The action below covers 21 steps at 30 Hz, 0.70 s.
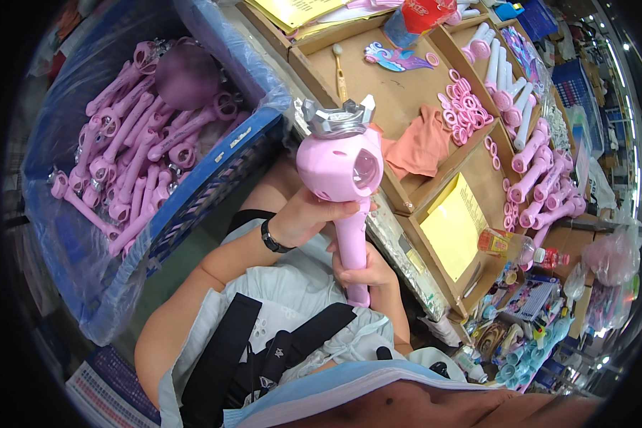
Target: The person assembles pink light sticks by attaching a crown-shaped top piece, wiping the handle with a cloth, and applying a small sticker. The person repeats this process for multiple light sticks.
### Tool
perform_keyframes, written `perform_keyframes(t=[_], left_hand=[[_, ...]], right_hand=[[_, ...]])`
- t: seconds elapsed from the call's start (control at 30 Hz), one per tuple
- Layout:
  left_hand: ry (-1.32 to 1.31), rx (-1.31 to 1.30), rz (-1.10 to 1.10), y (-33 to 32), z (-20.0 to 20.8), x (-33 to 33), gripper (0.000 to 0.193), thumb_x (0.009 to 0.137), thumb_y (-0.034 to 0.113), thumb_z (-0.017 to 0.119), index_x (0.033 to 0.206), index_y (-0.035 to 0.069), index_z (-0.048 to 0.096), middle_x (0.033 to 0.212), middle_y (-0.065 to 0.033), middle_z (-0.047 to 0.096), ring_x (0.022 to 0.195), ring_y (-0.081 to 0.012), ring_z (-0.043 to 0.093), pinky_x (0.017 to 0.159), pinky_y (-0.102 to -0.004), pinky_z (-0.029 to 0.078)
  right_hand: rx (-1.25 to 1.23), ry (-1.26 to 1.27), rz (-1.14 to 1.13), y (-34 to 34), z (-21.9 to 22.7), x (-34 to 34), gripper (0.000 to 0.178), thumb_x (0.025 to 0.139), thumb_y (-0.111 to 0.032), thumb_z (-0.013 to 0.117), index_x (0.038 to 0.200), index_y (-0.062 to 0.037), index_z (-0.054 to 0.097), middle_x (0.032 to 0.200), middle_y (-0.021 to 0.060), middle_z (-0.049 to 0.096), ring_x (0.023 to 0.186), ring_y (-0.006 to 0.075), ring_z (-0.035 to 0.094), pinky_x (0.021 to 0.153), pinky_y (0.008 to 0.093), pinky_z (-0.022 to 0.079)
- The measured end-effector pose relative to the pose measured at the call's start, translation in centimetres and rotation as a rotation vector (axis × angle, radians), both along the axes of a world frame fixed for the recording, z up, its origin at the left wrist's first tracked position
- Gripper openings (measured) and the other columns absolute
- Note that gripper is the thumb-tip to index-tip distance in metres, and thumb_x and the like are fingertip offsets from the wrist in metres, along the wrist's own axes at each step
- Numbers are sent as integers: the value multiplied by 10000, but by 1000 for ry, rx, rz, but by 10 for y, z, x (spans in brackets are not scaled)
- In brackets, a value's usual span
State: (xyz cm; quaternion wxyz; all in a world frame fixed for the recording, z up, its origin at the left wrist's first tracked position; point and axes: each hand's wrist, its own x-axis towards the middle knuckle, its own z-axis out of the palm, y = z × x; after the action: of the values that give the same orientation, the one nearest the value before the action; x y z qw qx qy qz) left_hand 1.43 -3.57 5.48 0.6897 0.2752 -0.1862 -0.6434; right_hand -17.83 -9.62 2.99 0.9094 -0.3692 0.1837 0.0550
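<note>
A pink toy wand [352, 242] stands nearly upright in front of me. Its round head has an oval window and carries a silver crown [337, 120]. My left hand [303, 220], with a black band at the wrist, is closed on the neck just below the head, thumb across the front. Lower down, my right hand [367, 269] wraps the handle near its bottom end. Part of the fingers of both hands is hidden behind the wand.
A blue crate [242, 150] lined with plastic holds many similar pink wands [139, 135] at left. To the right, a divided cardboard tray [385, 93] bears pink rings [464, 110], an orange cloth [421, 143], a brush [340, 75], yellow paper [453, 221] and a bottle [503, 244].
</note>
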Motion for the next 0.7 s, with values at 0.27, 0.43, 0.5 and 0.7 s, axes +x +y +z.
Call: perform_keyframes(t=[0.27, 0.43, 0.5, 0.7], left_hand=[[114, -24, -17, -1, -3, -4, 611, 759, 182, 745, 1277, 31, 457, 1216, -139, 566, 1094, -275, 583, 966, -409, 436], [83, -4, 32, -2, 1, -5, 572, 763, 177, 735, 1252, 26, 480, 1179, -124, 588, 1080, -252, 588, 955, -397, 444], [113, -2, 42, -2, 3, -5, 537, 775, 110, 720, 1247, 44, 474, 1128, -87, 586, 1054, -211, 586, 913, -356, 462], [115, 74, 97, -4, 4, -3, 455, 803, 48, 682, 1215, 45, 489, 1086, -55, 579, 1009, -167, 589, 864, -322, 472]], right_hand=[[454, -298, 121, 6, -31, 3, 588, 705, -124, 747, 1184, 2, 431, 683, 63, 510, 507, 127, 487, 459, 255, 410], [570, -385, 156, 5, -42, 6, 596, 724, -134, 733, 1213, 6, 422, 681, 75, 513, 499, 131, 489, 458, 256, 417], [567, -405, 169, 4, -42, 8, 600, 736, -153, 726, 1228, 7, 421, 685, 85, 522, 500, 137, 498, 463, 257, 425], [295, -216, -35, 0, -23, 7, 644, 749, -217, 726, 1264, 8, 411, 823, 104, 575, 615, 155, 580, 553, 250, 467]])
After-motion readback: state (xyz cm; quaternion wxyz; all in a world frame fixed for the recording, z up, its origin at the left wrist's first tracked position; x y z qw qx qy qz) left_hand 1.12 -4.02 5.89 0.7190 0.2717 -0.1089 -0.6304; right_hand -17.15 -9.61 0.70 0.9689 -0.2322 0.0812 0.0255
